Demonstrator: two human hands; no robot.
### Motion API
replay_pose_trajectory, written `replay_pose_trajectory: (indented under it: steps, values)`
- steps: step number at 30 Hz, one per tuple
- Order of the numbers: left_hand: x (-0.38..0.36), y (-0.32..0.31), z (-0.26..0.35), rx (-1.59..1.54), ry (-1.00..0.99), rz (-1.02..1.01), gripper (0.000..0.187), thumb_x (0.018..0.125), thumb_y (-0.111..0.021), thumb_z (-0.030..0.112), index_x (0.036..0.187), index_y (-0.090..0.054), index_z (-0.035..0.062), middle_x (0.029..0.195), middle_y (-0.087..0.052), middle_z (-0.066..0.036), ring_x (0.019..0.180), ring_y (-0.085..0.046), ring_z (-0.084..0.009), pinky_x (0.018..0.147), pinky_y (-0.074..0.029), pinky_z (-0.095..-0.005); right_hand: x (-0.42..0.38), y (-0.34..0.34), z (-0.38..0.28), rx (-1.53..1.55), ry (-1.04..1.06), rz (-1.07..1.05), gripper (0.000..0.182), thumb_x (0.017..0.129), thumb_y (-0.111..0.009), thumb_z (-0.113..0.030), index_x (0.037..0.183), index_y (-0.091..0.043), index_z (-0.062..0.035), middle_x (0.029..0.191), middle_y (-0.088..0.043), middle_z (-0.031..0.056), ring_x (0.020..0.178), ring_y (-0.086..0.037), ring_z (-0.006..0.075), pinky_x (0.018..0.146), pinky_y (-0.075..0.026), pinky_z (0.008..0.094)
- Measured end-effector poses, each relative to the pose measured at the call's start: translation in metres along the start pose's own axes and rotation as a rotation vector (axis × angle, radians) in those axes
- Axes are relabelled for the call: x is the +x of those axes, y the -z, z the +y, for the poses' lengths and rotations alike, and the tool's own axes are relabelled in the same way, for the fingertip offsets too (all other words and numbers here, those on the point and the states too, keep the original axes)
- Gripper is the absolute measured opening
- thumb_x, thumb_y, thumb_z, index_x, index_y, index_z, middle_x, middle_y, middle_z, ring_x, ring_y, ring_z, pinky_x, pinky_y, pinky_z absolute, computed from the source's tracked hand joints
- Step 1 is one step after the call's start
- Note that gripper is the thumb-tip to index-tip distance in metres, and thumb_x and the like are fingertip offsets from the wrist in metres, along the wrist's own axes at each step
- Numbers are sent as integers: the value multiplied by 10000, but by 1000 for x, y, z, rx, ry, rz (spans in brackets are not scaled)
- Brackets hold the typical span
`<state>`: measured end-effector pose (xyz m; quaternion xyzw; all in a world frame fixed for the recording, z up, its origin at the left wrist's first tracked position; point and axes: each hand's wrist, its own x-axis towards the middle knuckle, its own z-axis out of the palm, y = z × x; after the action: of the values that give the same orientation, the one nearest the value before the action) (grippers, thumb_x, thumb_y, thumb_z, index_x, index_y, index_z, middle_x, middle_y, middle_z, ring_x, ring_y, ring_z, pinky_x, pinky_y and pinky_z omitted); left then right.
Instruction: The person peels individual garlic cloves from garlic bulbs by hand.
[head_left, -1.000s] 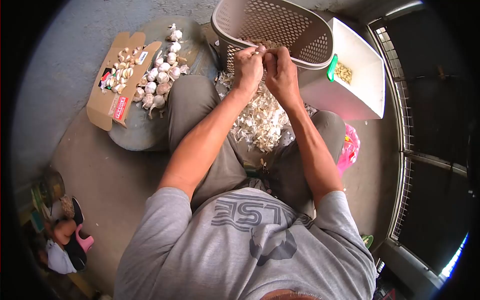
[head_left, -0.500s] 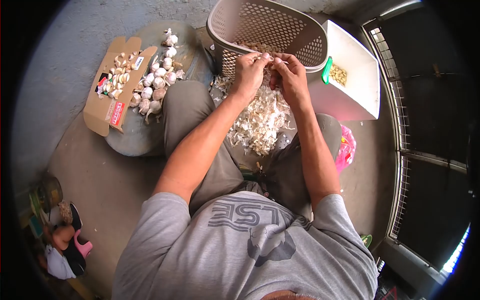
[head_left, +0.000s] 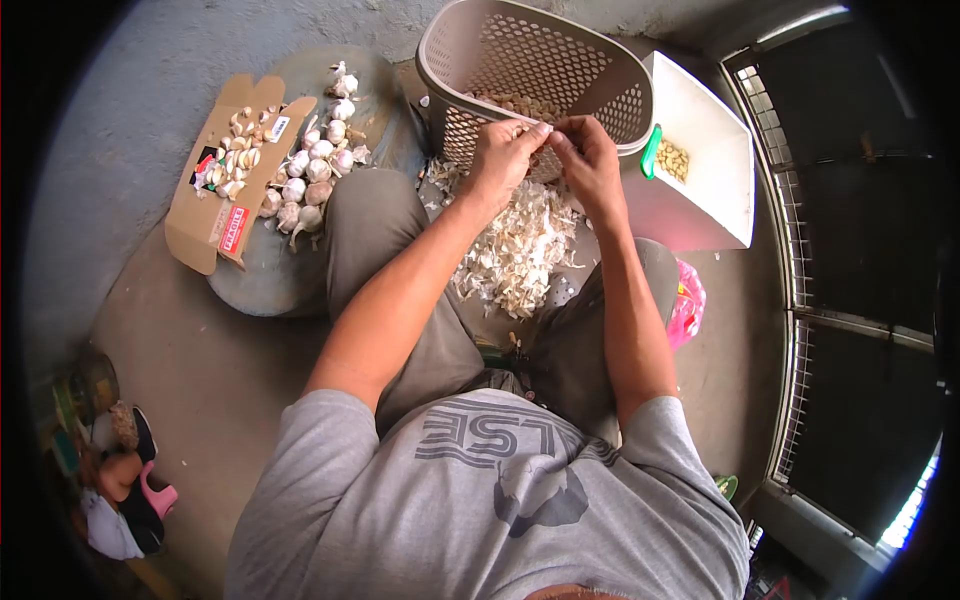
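My left hand (head_left: 505,162) and my right hand (head_left: 593,168) meet at the fingertips by the near rim of the basket. Both are closed in a pinch around a small pale garlic clove, mostly covered by the fingers. Below them, a heap of dry garlic skins (head_left: 520,245) lies on the floor between my legs. To the left, whole garlic bulbs (head_left: 318,168) rest on a round dark surface (head_left: 250,290). Beside the bulbs, an opened cardboard box (head_left: 190,225) carries loose garlic cloves (head_left: 238,160).
A tall perforated plastic basket (head_left: 437,75) stands ahead, with garlic skins inside. Right of it is a white box (head_left: 720,150) holding peeled cloves (head_left: 672,160), with a green handle (head_left: 651,152) at its edge. A pink plastic bag (head_left: 687,305) lies by my right knee.
My hands have shifted slightly, and the right fingers now bend over more with the back of the hand showing. The fingertips stay together. The camera view has moved a little.
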<state>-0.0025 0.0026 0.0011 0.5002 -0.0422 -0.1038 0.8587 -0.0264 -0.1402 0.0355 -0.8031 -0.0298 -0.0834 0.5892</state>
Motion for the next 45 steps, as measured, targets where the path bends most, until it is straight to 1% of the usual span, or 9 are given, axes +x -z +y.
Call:
replay_pose_trajectory:
  steps: [1,4,10,13,16,19,33,35,45]
  values:
    - [0,2,-1,-4,45,-7,190,1001,-663,199,1014,-726,21,850,-696,-7,681,-573,-54,592,-464,-236,-2,-2,1,-199,178,25,136,997,-637,-101,1059,-606,16,906,-674,49,727,-611,135,665,-521,322]
    - [-5,1,6,-60,174,8,160,999,-646,155,1010,-726,17,840,-675,-5,686,-561,-63,590,-446,-240,-2,-3,-2,-323,119,26,149,966,-651,-105,972,-582,26,816,-690,195,730,-681,333,674,-519,422]
    - [-7,7,-3,-179,294,81,141,1006,-629,165,970,-718,62,844,-691,-15,723,-630,-113,586,-484,-274,-10,-8,-16,-501,116,-56,170,966,-630,-128,959,-573,32,850,-665,290,824,-644,491,726,-506,512]
    - [-8,11,-5,-191,317,89,147,997,-632,162,963,-723,51,842,-695,-22,723,-633,-120,586,-470,-283,-10,-9,-1,-502,191,-72,195,980,-624,-149,982,-563,36,805,-675,231,736,-664,408,679,-499,482]
    - [-10,11,2,-147,295,54,161,993,-640,174,959,-724,41,843,-702,-31,721,-634,-120,599,-478,-287,-5,-1,3,-62,-93,-215,193,1038,-591,-189,953,-558,-19,734,-599,53,566,-532,118,500,-435,286]
    - [-8,11,9,-127,259,11,176,989,-648,184,967,-724,27,848,-710,-41,730,-637,-116,613,-484,-283,-14,-2,-9,212,-271,-185,206,1064,-555,-213,953,-565,-39,750,-543,-22,553,-439,29,464,-369,207]
    - [-8,7,4,-78,110,22,200,958,-702,207,996,-752,16,902,-735,-23,769,-619,-84,717,-472,-223,-9,0,-3,223,-233,-127,207,1024,-596,-196,910,-564,-28,719,-516,-21,553,-430,47,469,-355,231]
    - [-6,5,2,7,-24,-16,197,998,-625,154,992,-719,-19,827,-701,-49,678,-626,-109,611,-507,-237,-8,2,-1,54,-121,-101,189,1002,-635,-176,936,-580,-7,748,-556,-11,635,-463,57,541,-393,243]
    - [-7,8,4,-3,100,-168,177,962,-685,144,1014,-736,-18,906,-724,-45,795,-636,-94,745,-490,-238,-5,15,8,-113,-7,-81,122,963,-649,-90,966,-611,27,778,-597,8,730,-505,66,629,-434,250]
